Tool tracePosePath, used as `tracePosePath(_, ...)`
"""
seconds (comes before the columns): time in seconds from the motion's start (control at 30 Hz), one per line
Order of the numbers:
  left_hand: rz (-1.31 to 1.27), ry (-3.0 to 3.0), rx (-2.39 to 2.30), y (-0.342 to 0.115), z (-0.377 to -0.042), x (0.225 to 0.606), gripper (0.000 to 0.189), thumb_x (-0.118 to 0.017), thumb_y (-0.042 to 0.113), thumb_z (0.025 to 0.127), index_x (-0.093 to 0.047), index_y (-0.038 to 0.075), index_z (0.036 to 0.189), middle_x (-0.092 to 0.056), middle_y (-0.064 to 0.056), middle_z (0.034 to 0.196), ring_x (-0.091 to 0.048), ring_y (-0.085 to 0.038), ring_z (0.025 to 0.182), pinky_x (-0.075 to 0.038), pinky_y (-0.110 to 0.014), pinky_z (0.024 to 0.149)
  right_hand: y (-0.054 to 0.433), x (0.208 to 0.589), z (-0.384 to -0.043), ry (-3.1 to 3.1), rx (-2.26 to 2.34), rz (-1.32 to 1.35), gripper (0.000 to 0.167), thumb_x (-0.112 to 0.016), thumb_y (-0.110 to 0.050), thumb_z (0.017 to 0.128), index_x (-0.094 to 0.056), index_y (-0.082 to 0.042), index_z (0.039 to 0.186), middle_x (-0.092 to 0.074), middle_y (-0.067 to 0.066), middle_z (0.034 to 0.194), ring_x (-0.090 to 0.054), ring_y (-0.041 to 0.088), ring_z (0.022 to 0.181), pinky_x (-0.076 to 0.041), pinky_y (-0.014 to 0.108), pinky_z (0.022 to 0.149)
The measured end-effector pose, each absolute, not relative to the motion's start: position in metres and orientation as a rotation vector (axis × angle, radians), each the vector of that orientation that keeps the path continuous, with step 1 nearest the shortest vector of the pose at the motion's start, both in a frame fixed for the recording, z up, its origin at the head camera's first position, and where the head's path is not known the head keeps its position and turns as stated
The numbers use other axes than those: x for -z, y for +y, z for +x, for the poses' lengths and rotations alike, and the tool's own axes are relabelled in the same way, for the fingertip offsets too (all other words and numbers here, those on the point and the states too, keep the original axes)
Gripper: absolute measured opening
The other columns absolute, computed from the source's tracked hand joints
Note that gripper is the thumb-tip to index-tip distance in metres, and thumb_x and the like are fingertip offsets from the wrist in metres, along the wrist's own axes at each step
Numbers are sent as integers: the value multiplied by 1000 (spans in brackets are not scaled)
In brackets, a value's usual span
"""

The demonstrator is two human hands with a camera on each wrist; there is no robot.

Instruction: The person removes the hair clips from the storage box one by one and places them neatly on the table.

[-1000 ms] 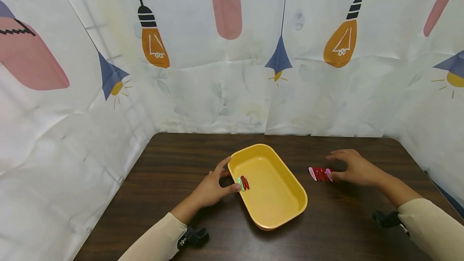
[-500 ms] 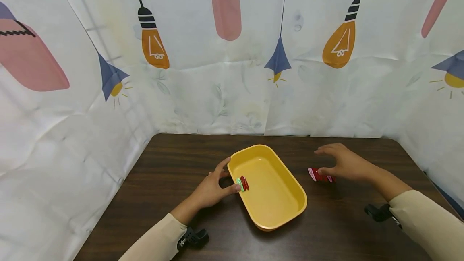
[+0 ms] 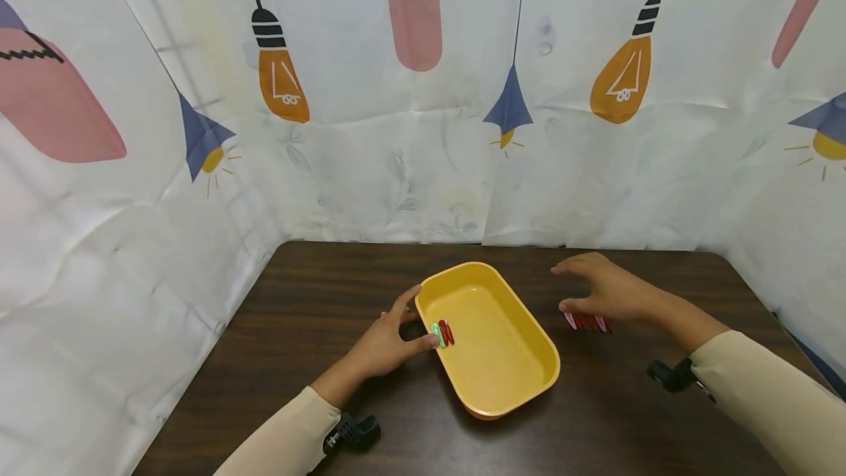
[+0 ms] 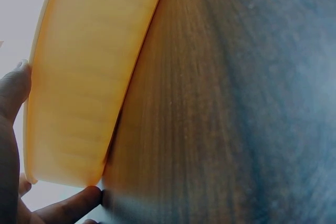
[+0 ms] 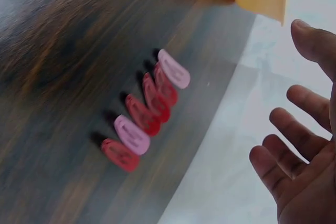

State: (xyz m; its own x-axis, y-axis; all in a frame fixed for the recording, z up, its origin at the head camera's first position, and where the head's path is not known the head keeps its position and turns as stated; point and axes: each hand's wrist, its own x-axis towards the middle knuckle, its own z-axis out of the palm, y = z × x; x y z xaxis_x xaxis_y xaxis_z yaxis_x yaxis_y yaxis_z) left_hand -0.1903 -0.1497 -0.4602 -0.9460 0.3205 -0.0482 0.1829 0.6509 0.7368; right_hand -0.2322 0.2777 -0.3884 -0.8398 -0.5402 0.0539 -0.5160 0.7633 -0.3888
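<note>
My left hand holds the corner of a yellow plastic tray, thumb at the long rim and index finger at the far left corner. In the left wrist view, its fingers touch the tray's outer wall. Inside the tray, close to the thumb tip, lie a green hair clip and red hair clips. My right hand hovers with spread fingers, holding nothing. Below it, a row of red hair clips and pink hair clips lies on the table, partly covered by the hand in the head view.
The dark wooden table carries the tray near its middle, with the clip row to the right. A white printed curtain hangs behind the table and along its left and right sides.
My right hand has moved left and away from me over the clip row, its fingers still spread. My left hand, the tray and the clips stay where they were.
</note>
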Motion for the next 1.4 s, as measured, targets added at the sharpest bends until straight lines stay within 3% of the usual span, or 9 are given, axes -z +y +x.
tracePosePath(0.27, 412, 2688, -1165, -149, -191, 460, 100, -73, 67, 85, -16, 42, 163, -60, -6, 143, -25, -53, 146, -20, -76, 109, 257, 380, -235, 2849, 622, -868, 66, -79, -47, 90, -60, -13, 143, -53, 13, 147, -37, 42, 141, -33, 67, 108)
tracePosePath(0.47, 401, 2689, -1172, -149, -192, 460, 99, -73, 66, 85, -17, 42, 163, -61, -7, 142, -27, -53, 146, -22, -76, 108, 242, 377, -239, 2821, 614, -921, 66, -81, -43, 89, -60, -11, 143, -54, 9, 146, -40, 39, 140, -21, 65, 116)
tracePosePath(0.7, 396, 2694, -1159, -149, -192, 461, 99, -73, 68, 85, -17, 43, 163, -61, -6, 142, -28, -53, 145, -24, -76, 107, 227, 373, -243, 2784, 608, -956, 66, -81, -42, 89, -59, -13, 144, -52, 8, 148, -40, 37, 140, -37, 61, 108)
tracePosePath(0.93, 396, 2697, -1151, -149, -192, 461, 100, -73, 68, 85, -16, 43, 163, -60, -6, 143, -28, -52, 146, -23, -76, 108, 214, 370, -245, 2770, 596, -989, 65, -81, -40, 90, -59, -12, 145, -52, 8, 148, -39, 36, 141, -36, 61, 110)
tracePosePath(1.2, 405, 2691, -1166, -149, -191, 459, 99, -73, 66, 85, -16, 43, 163, -60, -7, 143, -30, -52, 145, -24, -75, 108, 198, 364, -248, 2760, 562, -1021, 70, -76, -51, 91, -58, -11, 145, -54, 5, 147, -41, 34, 141, -35, 58, 112)
tracePosePath(1.4, 415, 2689, -1173, -149, -190, 458, 99, -74, 64, 86, -17, 41, 163, -60, -8, 142, -30, -52, 144, -24, -75, 109, 186, 364, -251, 2746, 551, -1077, 67, -79, -47, 90, -60, -10, 143, -57, 4, 144, -43, 33, 139, -35, 56, 112)
